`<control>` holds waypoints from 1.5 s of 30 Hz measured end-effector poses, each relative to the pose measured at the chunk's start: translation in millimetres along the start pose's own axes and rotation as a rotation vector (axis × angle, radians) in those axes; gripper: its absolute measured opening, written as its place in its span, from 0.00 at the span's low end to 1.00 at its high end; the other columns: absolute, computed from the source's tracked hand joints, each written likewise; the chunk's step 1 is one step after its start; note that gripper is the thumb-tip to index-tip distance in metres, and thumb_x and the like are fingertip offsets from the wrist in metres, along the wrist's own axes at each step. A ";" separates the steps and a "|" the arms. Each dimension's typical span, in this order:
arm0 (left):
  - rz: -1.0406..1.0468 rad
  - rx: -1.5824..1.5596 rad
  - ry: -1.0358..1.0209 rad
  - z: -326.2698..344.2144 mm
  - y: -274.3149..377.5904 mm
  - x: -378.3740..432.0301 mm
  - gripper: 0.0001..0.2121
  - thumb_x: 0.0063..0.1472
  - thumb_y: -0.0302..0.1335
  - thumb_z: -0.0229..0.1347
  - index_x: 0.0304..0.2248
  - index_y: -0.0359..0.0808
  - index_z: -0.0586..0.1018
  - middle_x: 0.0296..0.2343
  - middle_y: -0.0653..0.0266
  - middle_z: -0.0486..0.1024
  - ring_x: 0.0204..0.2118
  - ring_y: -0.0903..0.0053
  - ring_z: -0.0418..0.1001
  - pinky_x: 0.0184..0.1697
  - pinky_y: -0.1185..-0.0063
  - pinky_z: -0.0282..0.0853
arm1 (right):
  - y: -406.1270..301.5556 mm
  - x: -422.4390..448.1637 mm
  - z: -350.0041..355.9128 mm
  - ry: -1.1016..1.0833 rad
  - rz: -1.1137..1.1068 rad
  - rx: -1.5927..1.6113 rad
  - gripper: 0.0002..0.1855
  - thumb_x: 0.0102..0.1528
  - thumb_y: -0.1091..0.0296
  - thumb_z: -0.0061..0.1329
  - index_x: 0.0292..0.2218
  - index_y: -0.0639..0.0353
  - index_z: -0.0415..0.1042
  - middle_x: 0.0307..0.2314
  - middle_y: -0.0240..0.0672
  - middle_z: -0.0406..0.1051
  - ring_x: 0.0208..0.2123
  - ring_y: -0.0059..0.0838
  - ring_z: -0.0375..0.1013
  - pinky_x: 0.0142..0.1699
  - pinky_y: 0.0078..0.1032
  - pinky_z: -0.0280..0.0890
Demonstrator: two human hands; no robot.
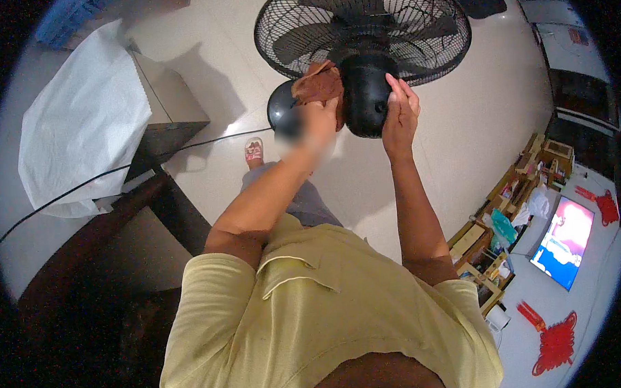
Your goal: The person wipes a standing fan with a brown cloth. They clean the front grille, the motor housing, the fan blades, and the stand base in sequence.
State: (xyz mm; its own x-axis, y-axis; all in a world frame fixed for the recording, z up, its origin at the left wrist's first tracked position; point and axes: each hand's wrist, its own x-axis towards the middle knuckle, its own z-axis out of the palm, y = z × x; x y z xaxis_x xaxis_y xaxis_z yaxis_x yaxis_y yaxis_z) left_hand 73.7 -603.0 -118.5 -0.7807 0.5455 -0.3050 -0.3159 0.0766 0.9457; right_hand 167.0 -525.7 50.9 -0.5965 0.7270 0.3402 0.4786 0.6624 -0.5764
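A black electric fan stands before me, its wire guard (423, 46) and dark blades at the top of the view. My left hand (319, 123), partly blurred, grips a crumpled brown cloth (317, 85) against the left side of the fan's motor housing (366, 102). On the housing's other side, my right hand (402, 111) rests with its fingers along the black plastic, steadying it. Below and to the left shows part of the round black fan base (280, 103), half covered by the cloth and my left hand.
A black power cord (226, 137) runs left from the fan base, past a box (166, 91) draped with white fabric (82, 120). Dark wooden furniture (101, 237) curves at lower left. Cluttered wooden shelving (495, 208) and a lit television (563, 241) line the right.
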 end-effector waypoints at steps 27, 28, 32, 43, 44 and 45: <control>0.993 1.009 0.125 -29.5 224.0 82.7 0.36 0.40 0.63 0.59 0.49 0.57 0.73 0.56 0.51 0.47 0.52 0.52 0.43 0.53 0.56 0.43 | -74.2 228.8 -27.7 0.024 -0.259 -0.564 0.29 0.59 0.39 0.32 0.37 0.51 0.78 0.34 0.44 0.75 0.40 0.47 0.72 0.48 0.41 0.63; 1.153 1.035 0.160 -28.8 235.4 83.8 0.35 0.39 0.65 0.57 0.45 0.54 0.76 0.55 0.54 0.50 0.48 0.53 0.48 0.51 0.61 0.47 | -70.6 228.0 -26.6 0.052 -0.256 -0.550 0.29 0.59 0.39 0.33 0.37 0.51 0.79 0.34 0.44 0.75 0.40 0.47 0.72 0.48 0.41 0.63; 1.245 0.882 0.207 -24.3 246.4 110.2 0.30 0.42 0.62 0.57 0.39 0.49 0.80 0.47 0.60 0.66 0.46 0.60 0.59 0.45 0.68 0.54 | -55.5 235.2 -26.9 0.132 -0.329 -0.476 0.29 0.58 0.39 0.33 0.32 0.52 0.79 0.28 0.43 0.75 0.35 0.44 0.74 0.43 0.42 0.63; 0.880 0.775 0.081 -22.7 286.5 192.8 0.31 0.60 0.54 0.45 0.26 0.27 0.79 0.21 0.42 0.74 0.28 0.47 0.73 0.32 0.62 0.67 | -56.0 245.7 -21.7 0.083 -0.323 -0.522 0.29 0.58 0.40 0.33 0.33 0.52 0.79 0.29 0.44 0.76 0.35 0.45 0.74 0.43 0.43 0.64; 0.795 0.701 0.148 -28.2 284.9 198.9 0.31 0.60 0.54 0.45 0.26 0.27 0.78 0.21 0.42 0.74 0.28 0.47 0.73 0.32 0.63 0.67 | -55.0 246.6 -19.9 0.093 -0.327 -0.526 0.29 0.58 0.40 0.33 0.33 0.52 0.79 0.29 0.44 0.76 0.35 0.45 0.74 0.42 0.44 0.63; 0.712 0.624 0.214 -35.5 281.6 205.6 0.31 0.61 0.53 0.44 0.26 0.27 0.78 0.21 0.42 0.74 0.28 0.47 0.73 0.33 0.63 0.67 | -56.3 247.0 -18.7 0.097 -0.311 -0.530 0.29 0.58 0.40 0.32 0.32 0.52 0.80 0.29 0.45 0.76 0.35 0.45 0.74 0.42 0.44 0.63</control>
State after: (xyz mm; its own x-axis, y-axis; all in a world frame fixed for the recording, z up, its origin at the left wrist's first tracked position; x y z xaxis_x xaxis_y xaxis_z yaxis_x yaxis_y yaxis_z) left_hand -194.9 -498.9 81.1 -0.7795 0.4767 0.4064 0.5635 0.2502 0.7873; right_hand 4.7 -380.1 181.2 -0.7098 0.4822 0.5134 0.5614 0.8275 -0.0010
